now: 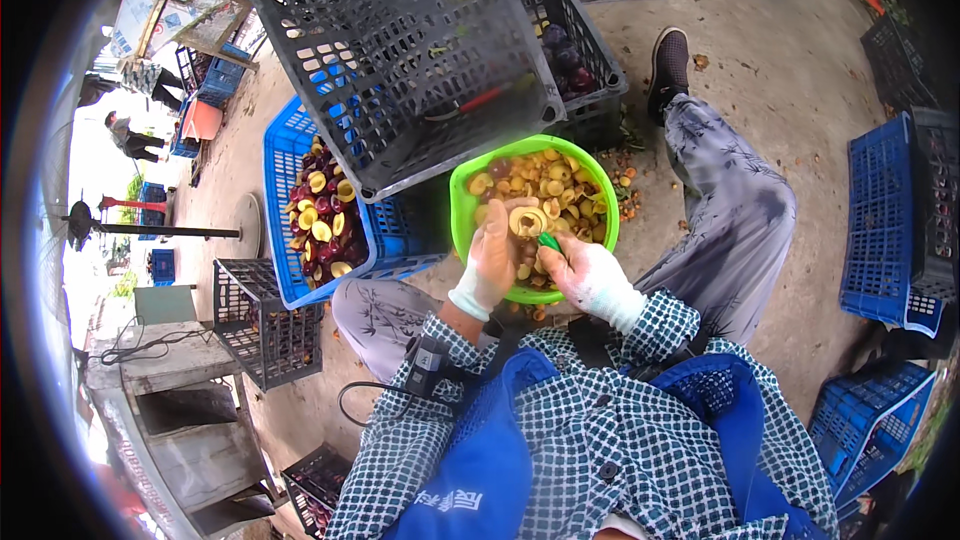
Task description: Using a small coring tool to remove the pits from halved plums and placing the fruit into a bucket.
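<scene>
Over a bright green basin (612, 208) both my hands are at work, in white fingerless-looking gloves. My left hand (490, 258) is closed on a halved plum (527, 221), its yellow cut face turned up. In my right hand (588, 278) is a small tool with a green handle (548, 240); its tip meets the plum half and its working end is hard to make out. Beneath them the basin holds many pieces of yellow plum flesh (560, 180). To the left, a blue crate (282, 165) holds dark-skinned plum halves (325, 210).
A tilted black crate (400, 50), with a red-handled tool (482, 100) in it, leans beyond the basin. Behind it stands a black crate of whole plums (565, 55). Blue crates (880, 230) line the right side. A fan (170, 230) and distant people (130, 135) are at left.
</scene>
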Tool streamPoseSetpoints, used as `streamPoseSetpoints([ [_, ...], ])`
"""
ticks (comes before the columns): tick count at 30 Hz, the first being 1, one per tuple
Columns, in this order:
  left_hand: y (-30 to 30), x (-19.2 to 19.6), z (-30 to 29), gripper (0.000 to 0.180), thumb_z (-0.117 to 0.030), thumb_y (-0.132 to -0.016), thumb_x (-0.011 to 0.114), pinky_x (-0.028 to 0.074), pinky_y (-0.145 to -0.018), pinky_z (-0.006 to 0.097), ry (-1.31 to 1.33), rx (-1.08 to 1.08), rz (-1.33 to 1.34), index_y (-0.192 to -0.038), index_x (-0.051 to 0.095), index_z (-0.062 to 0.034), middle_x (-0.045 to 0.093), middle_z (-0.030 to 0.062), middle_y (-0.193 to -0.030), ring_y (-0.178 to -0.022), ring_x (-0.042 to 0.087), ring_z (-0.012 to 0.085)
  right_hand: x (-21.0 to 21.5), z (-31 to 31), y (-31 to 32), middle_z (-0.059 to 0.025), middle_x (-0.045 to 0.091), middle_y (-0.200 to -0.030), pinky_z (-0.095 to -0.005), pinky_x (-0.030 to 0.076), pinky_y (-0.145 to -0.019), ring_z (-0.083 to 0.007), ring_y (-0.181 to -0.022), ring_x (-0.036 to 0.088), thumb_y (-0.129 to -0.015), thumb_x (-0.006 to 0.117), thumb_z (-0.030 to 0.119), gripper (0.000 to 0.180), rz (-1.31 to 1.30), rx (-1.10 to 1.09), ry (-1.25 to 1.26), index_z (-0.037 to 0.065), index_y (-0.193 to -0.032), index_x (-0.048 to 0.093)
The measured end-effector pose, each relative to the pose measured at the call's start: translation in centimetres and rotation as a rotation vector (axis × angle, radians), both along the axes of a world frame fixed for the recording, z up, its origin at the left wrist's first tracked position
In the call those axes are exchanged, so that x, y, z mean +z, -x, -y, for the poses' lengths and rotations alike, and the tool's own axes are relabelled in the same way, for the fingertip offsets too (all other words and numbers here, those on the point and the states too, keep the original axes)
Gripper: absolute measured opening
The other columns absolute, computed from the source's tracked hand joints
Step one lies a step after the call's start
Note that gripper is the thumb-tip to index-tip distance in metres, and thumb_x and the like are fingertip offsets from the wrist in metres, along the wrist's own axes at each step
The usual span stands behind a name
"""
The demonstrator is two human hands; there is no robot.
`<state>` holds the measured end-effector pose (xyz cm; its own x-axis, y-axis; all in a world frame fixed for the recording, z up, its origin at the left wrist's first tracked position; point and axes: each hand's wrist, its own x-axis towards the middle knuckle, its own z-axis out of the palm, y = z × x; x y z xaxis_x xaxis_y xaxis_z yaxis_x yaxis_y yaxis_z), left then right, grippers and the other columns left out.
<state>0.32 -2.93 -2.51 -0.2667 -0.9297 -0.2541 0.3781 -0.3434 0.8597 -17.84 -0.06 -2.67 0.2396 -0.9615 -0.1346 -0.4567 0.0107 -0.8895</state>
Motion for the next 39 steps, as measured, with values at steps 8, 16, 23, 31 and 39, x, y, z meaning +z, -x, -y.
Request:
streamPoseSetpoints([
  [8, 1.8, -0.3, -0.7, 0.071, -0.070, -0.100, 0.035, 0.050, -0.081, 0.027, 0.089, 0.146, 0.229, -0.122, 0.055, -0.0047, 0.068, 0.0065, -0.102, -0.091, 0.063, 0.0155, 0.2, -0.1, -0.3, -0.0258, 0.068, -0.079, -0.0530, 0.054, -0.070, -0.0458, -0.077, 0.067, -0.097, 0.057, 0.037, 0.038, 0.080, 0.013, -0.027, 0.002, -0.110, 0.062],
  [16, 1.7, 1.5, -0.9, 0.077, -0.073, -0.099, 0.029, 0.050, -0.071, 0.026, 0.147, 0.075, 0.429, -0.106, 0.061, -0.0042, 0.067, 0.0060, -0.089, -0.078, 0.061, 0.0130, -0.1, -0.3, 0.0, -0.0243, 0.069, -0.077, -0.0469, 0.055, -0.070, -0.0392, -0.072, 0.070, -0.098, 0.057, 0.036, 0.038, 0.305, 0.099, -0.177, -0.002, -0.100, 0.063],
  [23, 1.5, 3.9, 0.0, 0.079, -0.072, -0.099, 0.027, 0.053, -0.078, 0.032, 0.225, -0.139, 0.229, -0.094, 0.060, -0.0013, 0.065, 0.0107, -0.084, -0.080, 0.064, 0.0192, 4.0, 0.2, 2.0, 0.0044, 0.035, -0.052, -0.0229, 0.025, -0.031, -0.0062, -0.035, 0.030, -0.107, 0.040, 0.045, 0.039, 1.042, 0.312, -1.060, 0.014, -0.087, 0.052],
  [31, 3.6, 2.4, -0.3, 0.071, -0.074, -0.099, 0.023, 0.048, -0.062, 0.027, -0.028, 0.179, -0.128, -0.098, 0.056, -0.0100, 0.063, 0.0094, -0.079, -0.068, 0.058, 0.0167, 2.7, -0.5, 1.5, 0.0035, 0.042, -0.057, -0.0245, 0.027, -0.037, -0.0085, -0.041, 0.036, -0.105, 0.046, 0.039, 0.034, 1.159, 0.410, -0.942, 0.012, -0.088, 0.054],
  [39, 0.0, 1.0, 0.5, 0.060, -0.062, -0.103, 0.036, 0.056, -0.082, 0.037, -0.122, 0.173, -0.110, -0.126, 0.056, -0.0101, 0.065, 0.0111, -0.118, -0.100, 0.064, 0.0212, 2.7, 0.7, 1.8, 0.0018, 0.049, -0.063, -0.0234, 0.034, -0.045, -0.0080, -0.048, 0.042, -0.105, 0.047, 0.035, 0.035, 0.954, 0.114, -0.480, 0.006, -0.089, 0.058],
])
